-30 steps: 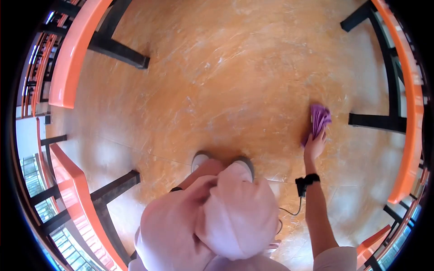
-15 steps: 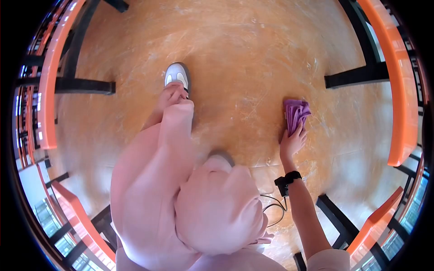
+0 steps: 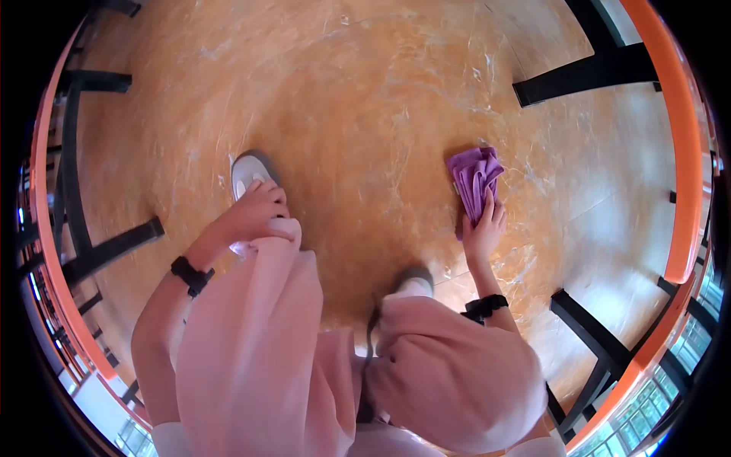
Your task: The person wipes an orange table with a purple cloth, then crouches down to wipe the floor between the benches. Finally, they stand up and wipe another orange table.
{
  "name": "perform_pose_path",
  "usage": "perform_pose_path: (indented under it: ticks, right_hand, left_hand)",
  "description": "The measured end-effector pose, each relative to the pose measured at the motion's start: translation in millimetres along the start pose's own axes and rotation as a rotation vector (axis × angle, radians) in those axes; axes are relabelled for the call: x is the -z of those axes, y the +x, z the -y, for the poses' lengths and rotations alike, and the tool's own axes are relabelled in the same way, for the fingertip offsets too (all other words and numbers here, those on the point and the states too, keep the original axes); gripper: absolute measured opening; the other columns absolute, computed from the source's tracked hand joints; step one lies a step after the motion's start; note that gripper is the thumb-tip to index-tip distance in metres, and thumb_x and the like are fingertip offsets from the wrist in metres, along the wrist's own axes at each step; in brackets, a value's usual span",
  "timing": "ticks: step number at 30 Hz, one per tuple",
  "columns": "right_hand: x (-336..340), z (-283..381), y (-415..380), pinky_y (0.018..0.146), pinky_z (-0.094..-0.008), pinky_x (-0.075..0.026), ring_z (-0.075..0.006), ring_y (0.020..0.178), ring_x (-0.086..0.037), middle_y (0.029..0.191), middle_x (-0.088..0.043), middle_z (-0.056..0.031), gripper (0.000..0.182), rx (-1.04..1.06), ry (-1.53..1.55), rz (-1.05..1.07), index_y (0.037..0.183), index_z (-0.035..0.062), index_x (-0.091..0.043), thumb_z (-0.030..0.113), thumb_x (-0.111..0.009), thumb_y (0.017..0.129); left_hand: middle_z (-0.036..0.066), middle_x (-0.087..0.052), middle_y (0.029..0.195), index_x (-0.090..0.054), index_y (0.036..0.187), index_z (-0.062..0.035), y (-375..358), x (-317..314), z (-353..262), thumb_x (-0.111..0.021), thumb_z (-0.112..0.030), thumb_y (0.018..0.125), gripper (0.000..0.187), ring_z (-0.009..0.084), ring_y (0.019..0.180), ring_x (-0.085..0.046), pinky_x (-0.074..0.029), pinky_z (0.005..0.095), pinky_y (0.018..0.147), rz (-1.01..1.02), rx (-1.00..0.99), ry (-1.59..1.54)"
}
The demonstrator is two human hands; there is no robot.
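A bunched, folded purple cloth (image 3: 476,177) lies against the tan marbled floor (image 3: 365,129), right of centre. My right hand (image 3: 483,227) grips its near end, fingers and thumb closed on it. On the left, my left hand (image 3: 257,209) rests at the knee of my pink trousers (image 3: 255,335), just over a light shoe (image 3: 250,174). Its fingers are bent and close together, and whether they pinch the fabric is hard to make out. Both wrists carry black bands.
Orange-edged furniture (image 3: 683,152) on black legs stands at the right, with another black leg (image 3: 590,331) lower down. More orange-edged furniture (image 3: 47,228) with a black leg (image 3: 114,247) is at the left. My other shoe (image 3: 415,280) is near the centre.
The purple cloth and my right hand appear slightly further left and the view has shifted. My left forearm and its wristband now show, and my knees are further apart.
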State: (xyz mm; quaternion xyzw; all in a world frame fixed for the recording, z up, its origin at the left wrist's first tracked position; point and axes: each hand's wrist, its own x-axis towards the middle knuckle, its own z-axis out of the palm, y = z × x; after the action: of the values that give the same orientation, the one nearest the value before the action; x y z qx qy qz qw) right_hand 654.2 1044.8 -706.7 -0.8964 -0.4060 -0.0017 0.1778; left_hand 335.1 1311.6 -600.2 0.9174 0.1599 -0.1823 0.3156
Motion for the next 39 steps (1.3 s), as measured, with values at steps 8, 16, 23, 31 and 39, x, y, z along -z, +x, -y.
perform_pose_path:
  ticks: [8,16,23,31,39]
  right_hand:
    - [25.1,-14.0,17.7,0.090,-0.0418,-0.037,-0.0365,0.105,-0.043,0.117,-0.042,-0.0169,0.070,0.059,0.005,0.266,0.130,0.0105,-0.031,0.009,-0.060,0.066]
    - [65.4,-46.5,23.6,0.090,-0.0370,-0.037,-0.0364,0.104,-0.048,0.110,-0.050,-0.0213,0.050,-0.246,0.405,0.459,0.123,0.0031,-0.037,0.000,-0.044,0.074]
    - [107.5,-99.2,-50.0,0.089,-0.0318,-0.037,-0.0256,0.100,-0.050,0.106,-0.053,-0.0168,0.041,-0.822,0.178,0.229,0.122,0.0020,-0.040,0.008,-0.042,0.082]
    - [125.0,-73.9,27.8,0.087,-0.0312,-0.037,-0.0229,0.098,-0.050,0.105,-0.053,-0.0153,0.039,-0.686,0.129,0.265,0.121,-0.0001,-0.041,0.009,-0.041,0.083]
    - [83.5,45.6,184.1,0.089,-0.0271,-0.036,-0.0169,0.102,-0.047,0.110,-0.052,-0.0105,0.039,-0.322,0.476,0.298,0.123,-0.0010,-0.041,0.006,-0.042,0.084]
  left_hand:
    - [0.004,-0.049,0.073,-0.056,0.075,-0.0088,18.8,4.5,34.8,-0.054,-0.027,0.078,0.018,0.0226,0.081,-0.044,-0.030,0.0330,0.073,0.148,-0.080,-0.202]
    - [0.008,-0.054,0.076,-0.055,0.087,-0.0120,36.7,-12.4,58.9,-0.047,-0.022,0.082,0.014,0.0255,0.075,-0.053,-0.039,0.0357,0.066,-0.158,-0.372,-0.098]
    - [0.011,-0.059,0.067,-0.059,0.088,-0.0130,56.0,-15.8,70.5,-0.051,-0.027,0.079,0.018,0.0286,0.062,-0.057,-0.042,0.0389,0.053,-0.153,-0.238,-0.200]
    - [0.011,-0.060,0.074,-0.059,0.086,-0.0082,59.1,-19.5,76.0,-0.051,-0.024,0.082,0.018,0.0221,0.068,-0.059,-0.044,0.0300,0.058,-0.105,-0.344,-0.268]
    - [0.012,-0.060,0.077,-0.060,0.084,-0.0062,45.3,-10.1,74.1,-0.049,-0.025,0.084,0.022,0.0220,0.070,-0.059,-0.045,0.0299,0.060,-0.107,-0.351,-0.323]
